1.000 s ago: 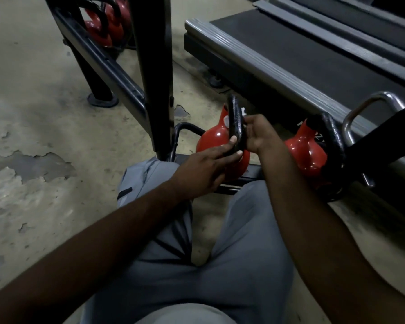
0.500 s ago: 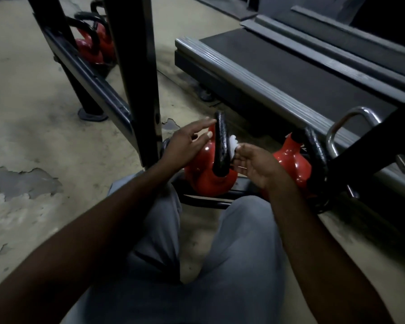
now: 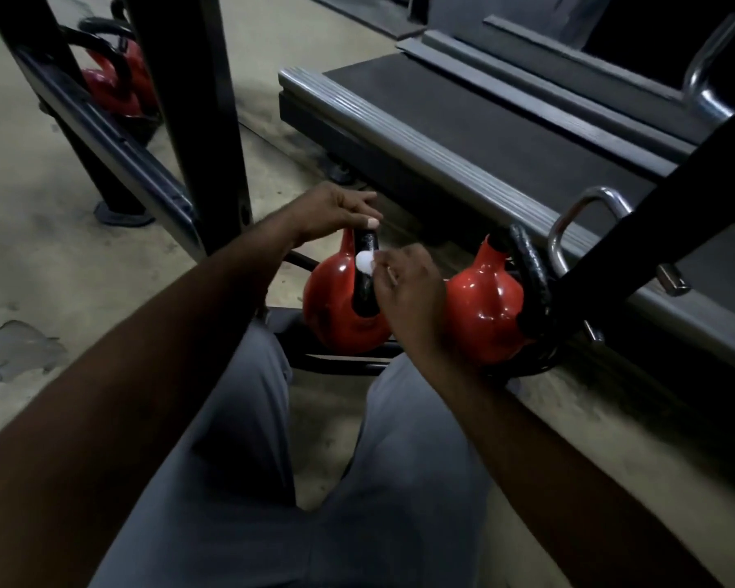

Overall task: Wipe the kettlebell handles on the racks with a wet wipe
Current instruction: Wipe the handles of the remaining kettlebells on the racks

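My left hand holds handle top, right hand pinches wipe; weak pinch, wipe may slip, underside missed.

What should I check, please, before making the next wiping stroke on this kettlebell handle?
1. Wet wipe pinched in right hand: ok.
2. Wet wipe touching the handle: ok.
3. Left hand gripping the handle's top: ok.
4. Kettlebell seated on the rack rail: ok.
5. Handle's far side wiped: cannot tell.
6. Neighbouring kettlebell already wiped: cannot tell.
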### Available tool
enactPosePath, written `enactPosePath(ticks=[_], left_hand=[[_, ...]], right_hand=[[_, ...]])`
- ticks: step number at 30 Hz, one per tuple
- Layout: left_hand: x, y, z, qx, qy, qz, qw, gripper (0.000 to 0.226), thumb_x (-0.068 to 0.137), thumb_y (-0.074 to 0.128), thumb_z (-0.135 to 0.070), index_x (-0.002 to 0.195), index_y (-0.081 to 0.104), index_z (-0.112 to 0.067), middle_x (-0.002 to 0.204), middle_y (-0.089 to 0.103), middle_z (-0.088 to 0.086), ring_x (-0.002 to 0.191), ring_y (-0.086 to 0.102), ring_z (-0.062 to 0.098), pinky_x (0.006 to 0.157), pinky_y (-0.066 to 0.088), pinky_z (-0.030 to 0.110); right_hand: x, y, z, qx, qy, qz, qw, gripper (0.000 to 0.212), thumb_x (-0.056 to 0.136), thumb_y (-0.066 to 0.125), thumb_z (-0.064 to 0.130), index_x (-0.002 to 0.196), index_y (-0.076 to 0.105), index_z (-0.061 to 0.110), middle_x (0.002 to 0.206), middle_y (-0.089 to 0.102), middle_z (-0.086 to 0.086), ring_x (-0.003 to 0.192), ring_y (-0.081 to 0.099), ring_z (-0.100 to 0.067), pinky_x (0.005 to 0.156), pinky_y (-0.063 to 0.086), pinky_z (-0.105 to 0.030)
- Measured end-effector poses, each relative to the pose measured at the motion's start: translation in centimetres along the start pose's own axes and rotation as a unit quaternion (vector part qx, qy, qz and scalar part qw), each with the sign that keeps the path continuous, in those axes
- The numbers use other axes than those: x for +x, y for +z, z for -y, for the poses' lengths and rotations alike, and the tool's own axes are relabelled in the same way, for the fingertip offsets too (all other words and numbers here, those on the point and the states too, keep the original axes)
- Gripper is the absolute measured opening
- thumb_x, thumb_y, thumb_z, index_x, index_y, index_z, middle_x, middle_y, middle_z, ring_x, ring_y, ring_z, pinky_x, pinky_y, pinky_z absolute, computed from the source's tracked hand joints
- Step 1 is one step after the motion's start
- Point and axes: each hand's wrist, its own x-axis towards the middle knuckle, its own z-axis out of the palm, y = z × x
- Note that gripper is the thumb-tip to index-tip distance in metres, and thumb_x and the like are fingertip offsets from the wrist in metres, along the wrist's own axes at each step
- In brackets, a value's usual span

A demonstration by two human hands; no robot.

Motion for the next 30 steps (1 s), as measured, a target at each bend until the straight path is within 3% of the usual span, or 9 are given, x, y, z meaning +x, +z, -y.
enactPosePath(ticks=[4,8,11,13,17,21,24,27,30], left_hand=[[0.2,-0.6,0.1,0.005,-0.01,0.022,1.0,0.021,0.085,0.073,-0.025,0.106,0.076,-0.027,0.149,0.046,-0.006,0.137,0.04,0.006,0.115,0.031,0.039],[0.3,-0.3,0.2,-0.006,-0.011,0.016,1.0,0.021,0.086,0.072,-0.021,0.106,0.076,-0.026,0.15,0.045,-0.003,0.138,0.039,0.008,0.116,0.032,0.042],[0.1,-0.3,0.0,0.006,-0.009,0.016,1.0,0.021,0.087,0.071,-0.021,0.107,0.075,-0.025,0.151,0.044,-0.003,0.139,0.039,0.008,0.117,0.031,0.04],[0.0,-0.3,-0.2,-0.002,-0.014,0.016,1.0,0.021,0.088,0.07,-0.018,0.109,0.075,-0.022,0.151,0.044,-0.003,0.138,0.039,0.008,0.117,0.031,0.038],[-0.3,-0.2,-0.6,-0.005,-0.014,0.022,1.0,0.025,0.09,0.064,-0.009,0.114,0.072,-0.014,0.153,0.042,0.002,0.138,0.04,0.009,0.114,0.035,0.033],[-0.4,-0.5,-0.6,0.036,0.003,0.017,0.999,0.023,0.088,0.07,-0.021,0.111,0.074,-0.02,0.15,0.045,0.0,0.138,0.041,0.009,0.117,0.03,0.041],[-0.3,-0.5,-0.1,0.035,0.003,0.01,0.999,0.022,0.088,0.07,-0.024,0.11,0.074,-0.023,0.149,0.046,-0.002,0.137,0.041,0.009,0.117,0.03,0.044],[-0.3,-0.2,0.1,0.033,0.007,0.013,0.999,0.021,0.089,0.07,-0.026,0.109,0.074,-0.026,0.15,0.045,-0.004,0.139,0.04,0.01,0.116,0.03,0.047],[-0.4,-0.3,0.1,0.03,0.008,0.011,0.999,0.02,0.088,0.07,-0.026,0.108,0.074,-0.028,0.15,0.044,-0.003,0.139,0.04,0.01,0.116,0.03,0.048]], right_hand=[[0.8,-1.2,-0.3,-0.118,-0.18,0.079,0.973,0.019,0.089,0.063,0.028,0.095,0.075,0.014,0.097,0.065,-0.006,0.089,0.059,-0.019,0.076,0.048,-0.035],[1.7,-0.7,2.4,-0.269,-0.228,0.136,0.926,0.028,0.089,0.058,0.033,0.108,0.072,0.018,0.111,0.064,-0.005,0.109,0.055,-0.025,0.089,0.042,-0.041],[-0.4,-0.5,3.9,-0.344,-0.299,0.202,0.867,0.031,0.087,0.06,0.033,0.106,0.073,0.013,0.112,0.065,-0.008,0.11,0.053,-0.03,0.093,0.039,-0.044],[0.6,-0.1,5.0,-0.382,-0.287,0.198,0.856,0.03,0.089,0.057,0.032,0.104,0.074,0.012,0.11,0.065,-0.009,0.111,0.051,-0.033,0.096,0.036,-0.046],[3.1,1.1,5.7,-0.407,-0.227,0.159,0.87,0.033,0.095,0.046,0.03,0.109,0.072,0.017,0.115,0.059,-0.009,0.118,0.045,-0.034,0.102,0.033,-0.047],[-0.8,0.2,2.3,-0.303,-0.307,0.16,0.888,0.041,0.079,0.071,0.038,0.114,0.068,0.018,0.125,0.059,-0.01,0.113,0.053,-0.029,0.091,0.043,-0.042],[-0.6,0.0,0.1,-0.228,-0.296,0.148,0.916,0.047,0.077,0.078,0.028,0.119,0.067,0.011,0.137,0.055,-0.014,0.12,0.054,-0.033,0.097,0.047,-0.047],[-1.7,0.5,-1.3,-0.185,-0.318,0.092,0.925,0.023,0.087,0.07,0.019,0.107,0.072,0.01,0.113,0.068,-0.01,0.105,0.06,-0.026,0.09,0.047,-0.037],[-2.5,0.0,-2.3,-0.16,-0.36,0.067,0.917,0.019,0.088,0.067,0.016,0.105,0.072,0.01,0.098,0.068,-0.009,0.094,0.057,-0.024,0.08,0.043,-0.033]])
